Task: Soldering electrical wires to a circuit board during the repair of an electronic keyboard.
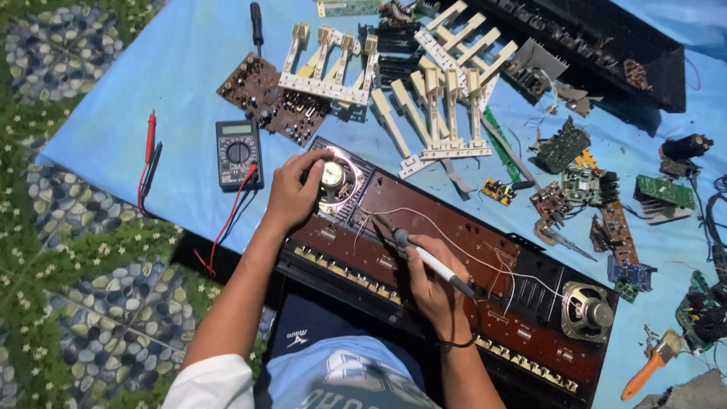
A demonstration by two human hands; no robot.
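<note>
Shiny metal speaker (334, 182) beside matt brown circuit board (447, 235).

Round silver speaker (333, 182) seated in opened keyboard casing (454, 257), gripped from above, grey-handled soldering iron (424, 256) slanting, tip on brown board

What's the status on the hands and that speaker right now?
Left hand gripping the round speaker at the keyboard case's left end. Right hand holding a soldering iron, tip toward the brown board. Loose white wires nearby.
</note>
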